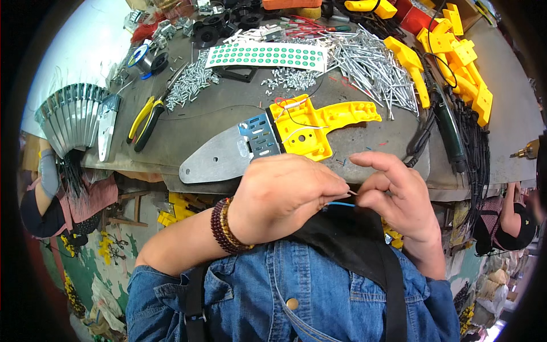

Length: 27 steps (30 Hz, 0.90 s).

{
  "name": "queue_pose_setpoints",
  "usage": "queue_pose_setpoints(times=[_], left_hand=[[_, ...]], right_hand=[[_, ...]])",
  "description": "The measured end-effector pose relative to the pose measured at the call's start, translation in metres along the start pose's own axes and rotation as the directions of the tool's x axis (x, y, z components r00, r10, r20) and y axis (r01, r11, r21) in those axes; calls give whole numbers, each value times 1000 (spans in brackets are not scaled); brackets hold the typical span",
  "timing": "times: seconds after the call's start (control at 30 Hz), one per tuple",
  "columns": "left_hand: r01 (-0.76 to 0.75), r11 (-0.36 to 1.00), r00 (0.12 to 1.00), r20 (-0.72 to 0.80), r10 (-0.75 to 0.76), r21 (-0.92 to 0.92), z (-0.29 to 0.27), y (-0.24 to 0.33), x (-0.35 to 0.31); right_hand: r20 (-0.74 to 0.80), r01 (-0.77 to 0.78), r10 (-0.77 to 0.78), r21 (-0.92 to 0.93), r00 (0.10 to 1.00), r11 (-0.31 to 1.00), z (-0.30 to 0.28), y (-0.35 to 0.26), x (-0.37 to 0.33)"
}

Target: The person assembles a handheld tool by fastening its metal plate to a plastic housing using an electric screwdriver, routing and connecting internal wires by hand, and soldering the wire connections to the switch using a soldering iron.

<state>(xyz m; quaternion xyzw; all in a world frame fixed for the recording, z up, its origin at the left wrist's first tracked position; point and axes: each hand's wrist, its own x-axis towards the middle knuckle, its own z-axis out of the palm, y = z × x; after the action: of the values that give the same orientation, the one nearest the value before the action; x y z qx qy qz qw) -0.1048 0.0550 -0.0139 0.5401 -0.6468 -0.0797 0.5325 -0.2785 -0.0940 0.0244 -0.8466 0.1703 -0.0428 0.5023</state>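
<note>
While your two hands meet just near the bench edge, you pinch one thin blue wire [341, 204] between them: your left hand [283, 196], curled over with knuckles up, is closed on one end, and your right hand [395, 195] nips the other with thumb and forefinger, its remaining fingers bent loosely. A beaded bracelet [226, 226] circles your left wrist. Just beyond your hands lies one yellow plastic shell [319, 122] joined to one flat metal plate [219, 157]. Far left sits one pair of yellow-handled pliers [144, 119]; far right, one stack of yellow parts [458, 62]. Loose screws [370, 65] are too many to count.
</note>
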Motion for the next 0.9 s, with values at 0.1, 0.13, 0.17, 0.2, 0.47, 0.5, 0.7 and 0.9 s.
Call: queue_pose_setpoints(times=[0.1,0.13,0.17,0.2,0.47,0.5,0.7,0.9], left_hand=[[9,1000,998,58,-9,-3,-6,-2,-1],[12,1000,998,56,-12,5,-4,-3,-3],[-38,997,996,85,32,69,-1,-2,-4],[-89,987,990,117,74,132,0,-1,-5],[-44,929,991,-105,88,368,-11,5,-9],[-22,924,992,-107,68,382,-10,7,-10],[8,928,998,-61,17,373,-6,3,-7],[116,951,977,-207,-57,288,-15,-12,-4]], right_hand=[[99,377,-364,-202,926,904,-1,-6,6],[103,383,-370,-198,923,902,2,-3,10],[84,432,-427,-292,900,853,8,3,15],[71,471,-484,-385,872,793,13,8,19],[-74,390,-447,-377,891,840,18,6,23],[-77,388,-447,-382,891,839,17,5,22],[21,312,-328,-373,944,874,17,0,22],[-12,121,-121,26,993,992,17,4,28]])
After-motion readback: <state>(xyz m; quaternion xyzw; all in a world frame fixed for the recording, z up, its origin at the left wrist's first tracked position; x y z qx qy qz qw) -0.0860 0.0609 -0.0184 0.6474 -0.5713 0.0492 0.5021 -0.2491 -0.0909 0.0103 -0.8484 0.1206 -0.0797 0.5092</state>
